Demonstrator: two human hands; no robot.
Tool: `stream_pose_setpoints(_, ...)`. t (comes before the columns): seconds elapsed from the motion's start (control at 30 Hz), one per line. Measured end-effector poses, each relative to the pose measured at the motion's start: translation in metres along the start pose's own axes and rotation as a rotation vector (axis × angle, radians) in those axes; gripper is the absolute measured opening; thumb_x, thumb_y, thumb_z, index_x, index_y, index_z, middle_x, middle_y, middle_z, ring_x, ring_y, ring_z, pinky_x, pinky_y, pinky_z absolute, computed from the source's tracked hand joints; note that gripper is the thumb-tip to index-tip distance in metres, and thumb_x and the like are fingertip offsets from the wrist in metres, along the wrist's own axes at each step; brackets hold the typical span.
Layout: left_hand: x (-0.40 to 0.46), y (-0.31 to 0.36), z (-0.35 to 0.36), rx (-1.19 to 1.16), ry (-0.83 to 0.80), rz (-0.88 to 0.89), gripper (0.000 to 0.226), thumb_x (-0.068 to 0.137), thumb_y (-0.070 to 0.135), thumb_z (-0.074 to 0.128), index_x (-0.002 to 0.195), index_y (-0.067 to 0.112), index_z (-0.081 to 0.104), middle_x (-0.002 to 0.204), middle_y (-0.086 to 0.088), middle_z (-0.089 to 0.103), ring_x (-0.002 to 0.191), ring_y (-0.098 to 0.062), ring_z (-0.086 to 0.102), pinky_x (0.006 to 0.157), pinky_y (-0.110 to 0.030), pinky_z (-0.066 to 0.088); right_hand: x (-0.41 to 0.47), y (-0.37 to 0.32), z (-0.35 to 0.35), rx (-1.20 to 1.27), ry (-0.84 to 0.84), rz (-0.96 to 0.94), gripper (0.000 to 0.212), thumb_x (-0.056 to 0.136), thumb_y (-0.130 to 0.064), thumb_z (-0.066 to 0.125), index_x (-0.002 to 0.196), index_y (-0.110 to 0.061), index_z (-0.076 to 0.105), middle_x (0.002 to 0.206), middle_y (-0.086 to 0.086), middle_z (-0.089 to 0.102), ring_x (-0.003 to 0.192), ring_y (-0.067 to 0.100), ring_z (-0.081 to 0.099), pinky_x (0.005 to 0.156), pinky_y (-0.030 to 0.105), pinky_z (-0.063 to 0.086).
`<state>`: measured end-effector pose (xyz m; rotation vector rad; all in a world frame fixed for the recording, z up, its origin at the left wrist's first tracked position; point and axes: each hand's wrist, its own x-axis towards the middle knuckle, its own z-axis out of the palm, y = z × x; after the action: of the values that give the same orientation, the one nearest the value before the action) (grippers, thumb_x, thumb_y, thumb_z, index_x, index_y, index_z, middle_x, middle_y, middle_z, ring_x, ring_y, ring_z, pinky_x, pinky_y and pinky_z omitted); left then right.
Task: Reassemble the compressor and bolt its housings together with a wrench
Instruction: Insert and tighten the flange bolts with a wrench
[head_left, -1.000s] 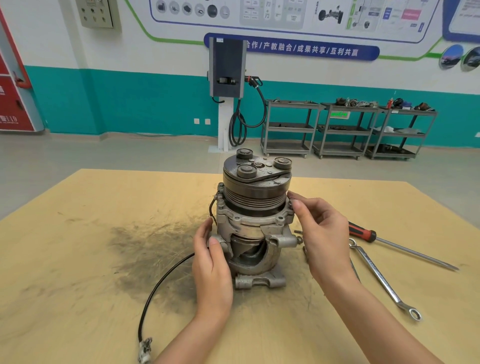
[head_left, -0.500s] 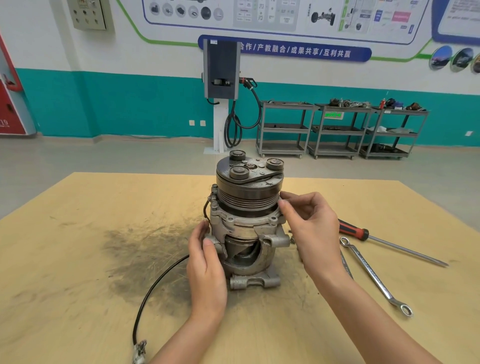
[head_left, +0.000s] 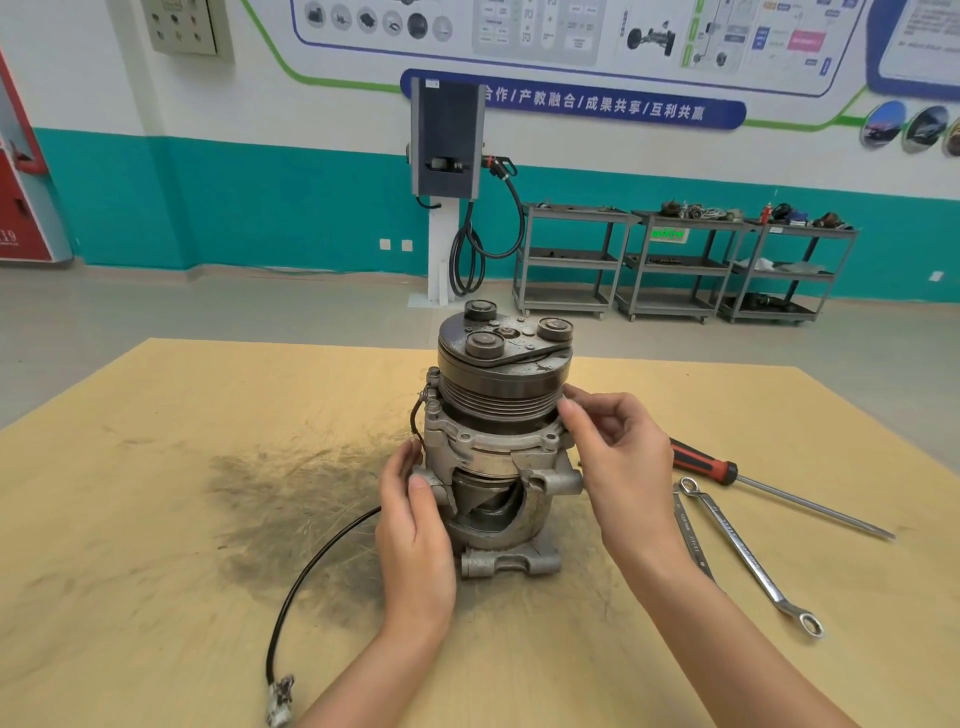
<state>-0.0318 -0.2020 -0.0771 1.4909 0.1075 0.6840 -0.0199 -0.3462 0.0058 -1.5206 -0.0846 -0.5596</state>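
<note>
Compressor (head_left: 498, 447) stands upright on the worktop (head_left: 156, 519), pulley end up, between both hands. Left hand (head_left: 415, 540) wraps the lower housing's left side, fingers curled round it. Right hand (head_left: 623, 467) pinches at the upper flange edge just below the pulley; what the fingertips hold, can't tell. Two wrenches (head_left: 748, 556) and a screwdriver (head_left: 769, 488) lie just right of the right hand. Black cable (head_left: 311, 571) trails left of the left wrist.

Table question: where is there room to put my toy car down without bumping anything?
The far left of the table, beyond the dark smudge, is bare. So is the near right corner, this side of the wrenches. It is crowded in the middle: the compressor, both hands, the black cable, and to the right the screwdriver.
</note>
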Motion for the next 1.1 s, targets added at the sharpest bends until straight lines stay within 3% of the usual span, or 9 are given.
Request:
stream_pose_setpoints(0.13,0.000,0.000,-0.001,0.000,-0.004,-0.012,0.035,0.106,0.022,0.033,0.139,0.025,0.043,0.125,0.033,0.045,0.111,0.028,0.040,0.087,0.006,0.029,-0.005,0.003,-0.004,-0.026,-0.052,-0.034,0.020,0.095,-0.018,0.059,0.112,-0.019,0.069,0.101,-0.010,0.074,0.097,-0.001,0.066,0.084,0.014,0.051)
stream_pose_setpoints(0.27,-0.001,0.001,-0.001,-0.001,0.004,-0.011,0.033,0.105,0.022,0.033,0.137,0.027,0.043,0.123,0.034,0.045,0.108,0.030,0.040,0.084,0.007,0.029,-0.001,0.003,0.000,0.041,-0.003,-0.009,0.003,0.090,-0.014,0.067,0.091,-0.016,0.068,0.096,-0.003,0.075,0.090,0.006,0.070,0.082,0.021,0.056)
stream_pose_setpoints(0.33,-0.001,0.002,-0.001,-0.004,0.003,-0.014,0.032,0.105,0.021,0.033,0.135,0.028,0.043,0.123,0.034,0.045,0.108,0.030,0.040,0.084,0.007,0.029,0.001,0.003,0.002,0.079,-0.011,0.012,0.006,0.089,-0.014,0.068,0.089,-0.012,0.063,0.102,0.000,0.073,0.093,0.010,0.070,0.083,0.026,0.057)
stream_pose_setpoints(0.53,-0.001,0.001,-0.001,-0.012,-0.001,-0.025,0.033,0.106,0.021,0.033,0.136,0.027,0.042,0.127,0.024,0.049,0.111,0.028,0.040,0.086,0.006,0.029,-0.004,0.010,-0.001,0.034,-0.069,-0.038,0.020,0.097,-0.016,0.057,0.113,-0.020,0.067,0.106,-0.006,0.073,0.102,0.005,0.066,0.088,0.020,0.052)
stream_pose_setpoints(0.7,-0.001,0.003,0.000,-0.012,-0.002,-0.015,0.031,0.105,0.019,0.033,0.135,0.025,0.042,0.124,0.027,0.048,0.108,0.030,0.041,0.084,0.007,0.029,0.000,0.006,0.004,0.121,-0.031,0.002,0.002,0.091,-0.011,0.064,0.091,-0.012,0.063,0.106,0.000,0.073,0.097,0.008,0.069,0.081,0.020,0.055)
stream_pose_setpoints(0.93,-0.001,0.001,-0.001,-0.022,-0.012,-0.034,0.036,0.106,0.019,0.033,0.141,0.020,0.040,0.132,0.013,0.050,0.112,0.026,0.042,0.090,0.004,0.032,-0.003,0.011,0.001,0.099,-0.056,-0.023,0.015,0.098,-0.018,0.054,0.107,-0.018,0.066,0.100,-0.002,0.073,0.097,0.011,0.067,0.084,0.024,0.054)
stream_pose_setpoints(1.1,-0.001,0.000,0.000,-0.033,-0.014,-0.030,0.035,0.106,0.019,0.032,0.141,0.019,0.039,0.130,0.017,0.050,0.111,0.026,0.043,0.088,0.004,0.032,-0.002,0.007,0.008,0.188,0.002,0.016,0.003,0.093,-0.012,0.064,0.093,-0.013,0.061,0.103,-0.001,0.074,0.097,0.008,0.069,0.084,0.022,0.056)
